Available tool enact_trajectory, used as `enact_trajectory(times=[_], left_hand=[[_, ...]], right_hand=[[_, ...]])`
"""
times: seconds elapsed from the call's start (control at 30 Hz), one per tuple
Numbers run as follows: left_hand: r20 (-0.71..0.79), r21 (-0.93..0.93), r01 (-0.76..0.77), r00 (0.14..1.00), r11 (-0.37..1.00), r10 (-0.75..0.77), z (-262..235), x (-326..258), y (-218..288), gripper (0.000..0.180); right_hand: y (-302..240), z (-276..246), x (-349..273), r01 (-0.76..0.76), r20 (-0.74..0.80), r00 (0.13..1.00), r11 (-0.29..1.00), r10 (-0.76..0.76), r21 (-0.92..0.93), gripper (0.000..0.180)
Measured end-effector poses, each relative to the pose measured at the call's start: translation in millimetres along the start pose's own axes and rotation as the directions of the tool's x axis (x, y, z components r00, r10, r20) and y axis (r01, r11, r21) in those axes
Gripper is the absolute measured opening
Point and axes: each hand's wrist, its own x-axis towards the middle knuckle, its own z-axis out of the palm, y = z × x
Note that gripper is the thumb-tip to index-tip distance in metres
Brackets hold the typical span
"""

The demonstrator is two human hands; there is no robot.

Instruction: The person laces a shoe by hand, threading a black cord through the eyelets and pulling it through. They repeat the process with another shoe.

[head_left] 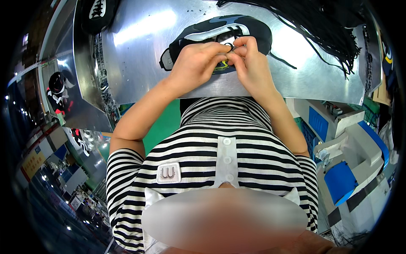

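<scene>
A black shoe (pixel 260 36) with grey-blue and white parts lies on its side on the metal table, its heel end toward the left. Over its lacing area, my left hand (pixel 195 63) pinches a black shoelace (pixel 229 44), which bends in a small loop between the fingertips. Close against it, my right hand (pixel 253 67) is also closed on the lace, thumb and forefinger together. Both hands hide much of the shoe's near side and its eyelets. A loose lace end (pixel 284 62) trails over the table to the right of the shoe.
A thick bundle of black laces (pixel 321 29) covers the far right of the metal table (pixel 135 63). Another black shoe (pixel 97 15) stands at the far left, by a belt-like channel. More shoes (pixel 59 86) lie further left. A blue and white chair (pixel 351 169) is at the lower right.
</scene>
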Motion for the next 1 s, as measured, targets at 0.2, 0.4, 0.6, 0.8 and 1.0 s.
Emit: enact_trajectory(times=[0.2,0.4,0.6,0.8,1.0], left_hand=[[-0.059,0.257,-0.091,0.992,0.962,0.110,-3.4,-15.7,-2.1,0.017],[-0.057,0.404,-0.329,0.922,0.854,0.382,-5.6,-23.0,-4.2,0.020],[0.040,0.278,-0.349,0.935,0.895,0.353,-13.8,-27.8,-3.3,0.025],[-0.016,0.270,-0.317,0.942,0.909,0.334,-10.7,-23.7,-6.8,0.013],[0.072,0.133,-0.310,0.950,0.942,0.302,-8.1,-26.7,-3.6,0.015]], right_hand=[[-32.4,-57.2,-13.5,-0.072,-0.037,0.997,0.969,0.065,-0.235,0.015],[-41.2,-30.3,22.9,0.326,0.216,0.935,0.920,-0.280,-0.219,0.013],[-26.2,-13.7,25.5,0.246,0.135,0.957,0.966,-0.256,0.084,0.020],[-25.3,-20.9,29.0,0.121,0.098,0.984,0.963,-0.148,0.240,0.017],[-50.3,-52.4,51.2,0.499,-0.321,0.854,0.819,-0.409,0.284,0.017]])
